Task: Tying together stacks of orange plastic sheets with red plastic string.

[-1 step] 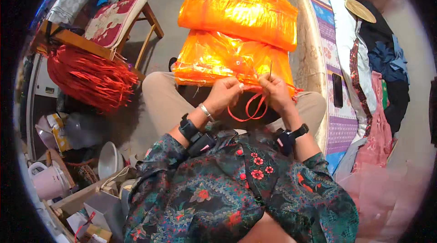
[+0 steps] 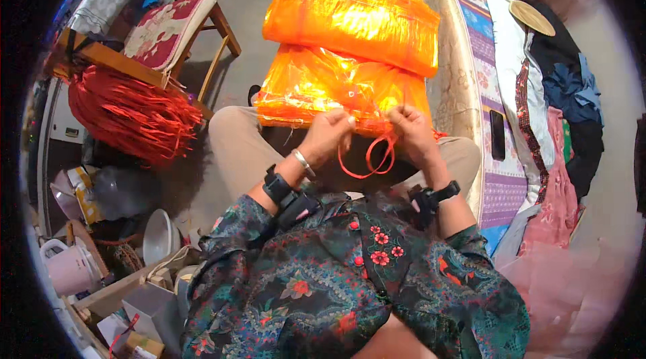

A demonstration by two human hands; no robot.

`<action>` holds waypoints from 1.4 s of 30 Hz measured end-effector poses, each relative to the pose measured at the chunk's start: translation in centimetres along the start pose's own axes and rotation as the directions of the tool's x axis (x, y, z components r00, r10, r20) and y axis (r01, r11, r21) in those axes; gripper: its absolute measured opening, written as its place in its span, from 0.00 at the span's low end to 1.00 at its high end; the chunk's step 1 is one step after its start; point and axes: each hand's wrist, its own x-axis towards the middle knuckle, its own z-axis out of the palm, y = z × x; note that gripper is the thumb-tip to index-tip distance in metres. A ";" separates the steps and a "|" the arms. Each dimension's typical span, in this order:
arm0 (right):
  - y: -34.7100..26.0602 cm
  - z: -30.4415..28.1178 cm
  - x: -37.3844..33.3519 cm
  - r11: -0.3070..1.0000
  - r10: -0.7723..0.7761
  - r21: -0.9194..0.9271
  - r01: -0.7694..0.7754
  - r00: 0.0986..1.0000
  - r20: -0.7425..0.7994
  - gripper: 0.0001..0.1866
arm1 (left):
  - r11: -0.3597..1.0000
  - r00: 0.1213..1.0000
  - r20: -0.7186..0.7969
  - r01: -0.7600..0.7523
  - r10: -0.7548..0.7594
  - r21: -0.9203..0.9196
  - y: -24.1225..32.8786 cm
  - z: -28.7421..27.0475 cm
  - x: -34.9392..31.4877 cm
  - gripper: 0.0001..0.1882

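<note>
A stack of shiny orange plastic mesh bags (image 2: 350, 26) lies in front of me, its near edge at my knees. Over that edge, my left hand (image 2: 330, 133) is closed in a pinch, with a white band on its wrist. My right hand (image 2: 414, 131) pinches too, a short way to the right. Between them a red cord (image 2: 367, 176) hangs in a loop, each end running up into my fingers. Some of the cord by my right hand is bunched against the orange plastic. Exactly what lies between the fingertips is too small to see.
A bundle of red strips (image 2: 131, 117) hangs from a wooden bar at left, by a cushioned chair (image 2: 165, 32). To the right runs a covered bed (image 2: 505, 177) with a black phone (image 2: 497, 135) and clothes. A wooden crate (image 2: 108, 295) holds boxes at lower left.
My hands have shifted very slightly and the cord loop has narrowed a little. A thin dark needle-like stick seen upright at my right fingertips is now hardly visible. The bags have not moved.
</note>
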 end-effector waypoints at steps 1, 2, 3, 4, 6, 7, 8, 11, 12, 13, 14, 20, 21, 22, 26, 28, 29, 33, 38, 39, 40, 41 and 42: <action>-0.5 -1.1 0.9 0.931 -0.267 -0.282 0.230 0.958 -0.100 0.06 | 0.998 0.998 -0.069 0.005 -0.010 -0.063 0.3 -0.4 1.3 0.08; -2.2 -2.2 1.6 0.732 -0.372 -0.645 0.219 0.922 -0.109 0.06 | 0.993 0.987 -0.159 0.003 -0.023 -0.121 0.7 -1.2 2.1 0.07; -4.0 -3.0 2.2 0.413 -0.474 -0.898 0.150 0.878 -0.071 0.06 | 0.990 0.968 -0.234 0.065 -0.094 -0.128 1.0 -2.4 3.4 0.07; -5.5 -2.4 2.9 0.403 -0.474 -0.903 0.151 0.878 -0.064 0.06 | 0.981 0.941 -0.295 0.130 -0.168 -0.144 0.8 -3.3 4.9 0.08; -7.5 0.0 4.3 0.136 -0.751 -0.979 0.153 0.660 -0.001 0.06 | 0.949 0.910 -0.320 0.184 -0.262 -0.254 0.7 -4.3 7.3 0.11; -7.1 1.0 5.3 0.176 -0.736 -0.955 0.239 0.676 0.034 0.06 | 0.927 0.888 -0.301 0.277 -0.348 -0.252 0.1 -5.0 8.8 0.12; -6.5 2.1 6.1 0.218 -0.721 -0.923 0.318 0.690 0.067 0.07 | 0.896 0.858 -0.278 0.371 -0.431 -0.245 0.1 -4.9 9.6 0.14; -4.1 5.7 7.6 0.182 -0.511 -0.961 0.207 0.855 0.087 0.11 | 0.922 0.882 -0.292 0.312 -0.370 -0.228 -0.1 -3.8 11.1 0.09; -3.2 6.2 8.1 0.154 -0.419 -0.977 0.145 0.905 0.068 0.12 | 0.917 0.898 -0.270 0.267 -0.349 -0.298 -0.1 -3.7 11.3 0.08; -2.7 6.7 8.6 0.146 -0.414 -0.978 0.149 0.907 0.076 0.12 | 0.914 0.897 -0.271 0.263 -0.349 -0.308 -0.3 -3.7 11.5 0.08; -2.2 7.0 9.1 0.111 -0.336 -0.989 0.102 0.940 0.059 0.11 | 0.925 0.900 -0.285 0.246 -0.329 -0.290 -0.9 -3.9 11.7 0.08; -0.8 1.9 13.7 0.510 -0.030 -0.860 0.004 0.999 -0.013 0.09 | 0.980 0.880 -0.449 0.074 -0.152 -0.187 -2.1 -5.0 10.4 0.07; 0.3 -1.6 14.9 0.623 -0.041 -0.782 -0.024 0.997 -0.063 0.08 | 0.997 0.893 -0.443 0.073 -0.076 -0.023 -2.5 -5.6 10.6 0.08; 1.4 -4.4 16.1 0.727 -0.049 -0.686 -0.040 0.993 -0.110 0.08 | 0.987 0.904 -0.428 0.063 0.005 0.146 -2.7 -6.1 10.9 0.10; -1.7 0.3 14.0 0.825 0.163 -0.509 -0.247 0.965 -0.205 0.06 | 0.677 0.878 -0.331 0.010 0.347 0.736 -0.5 -7.8 7.9 0.08; -2.2 0.5 13.9 0.832 0.189 -0.479 -0.281 0.954 -0.232 0.05 | 0.572 0.815 -0.456 0.195 0.358 0.797 0.9 -6.1 7.7 0.08; -2.4 0.6 13.7 0.859 0.178 -0.442 -0.260 0.959 -0.219 0.05 | 0.430 0.783 -0.321 0.076 0.533 0.900 1.2 -5.7 7.8 0.10; -2.6 -0.2 13.6 0.918 0.132 -0.361 -0.166 0.984 -0.117 0.07 | 0.237 0.838 -0.071 -0.071 0.542 0.969 2.0 -2.1 9.4 0.14; -5.0 -3.8 11.3 0.990 0.136 0.005 -0.138 0.968 -0.210 0.06 | 0.669 0.942 -0.062 -0.185 0.328 0.720 1.8 -6.7 9.3 0.11; -4.7 -5.0 11.0 0.986 0.153 0.100 -0.132 0.955 -0.255 0.06 | 0.852 0.965 -0.052 -0.201 0.257 0.484 2.1 -9.1 8.3 0.10; -4.2 -6.3 10.8 0.974 0.176 0.194 -0.121 0.937 -0.302 0.06 | 0.962 0.982 -0.016 -0.182 0.189 0.205 2.5 -11.4 7.1 0.08; -3.0 -7.3 11.0 0.971 0.183 0.204 -0.125 0.937 -0.297 0.06 | 0.969 0.970 -0.129 -0.220 0.205 -0.116 3.7 -12.1 4.9 0.06; -1.8 -8.6 11.1 0.935 0.239 0.328 -0.133 0.922 -0.305 0.06 | 0.867 0.956 -0.229 -0.268 0.184 -0.421 5.5 -12.2 2.6 0.05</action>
